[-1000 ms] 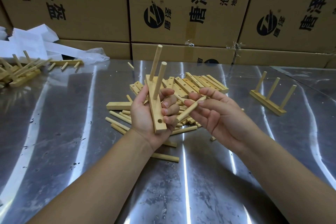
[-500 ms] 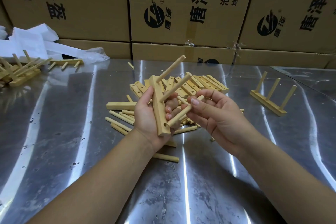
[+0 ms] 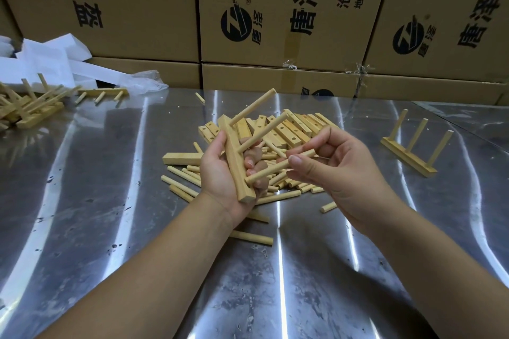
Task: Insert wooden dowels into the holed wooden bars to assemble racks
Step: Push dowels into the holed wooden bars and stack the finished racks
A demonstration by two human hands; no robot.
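Left hand [image 3: 216,173] grips squared wooden bar [image 3: 235,159]; right hand [image 3: 341,173] pinches round dowel [image 3: 270,170]

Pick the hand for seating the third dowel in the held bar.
Right, probably. The right hand pinches the loose dowel, its far end at the lower part of the bar. The left hand grips the bar, which carries two dowels, so it is occupied.

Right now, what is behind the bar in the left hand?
Behind the bar, the fingers of the left hand curl round it; beyond lie loose dowels and holed bars on the table. Whatever lies beneath the hand is covered.
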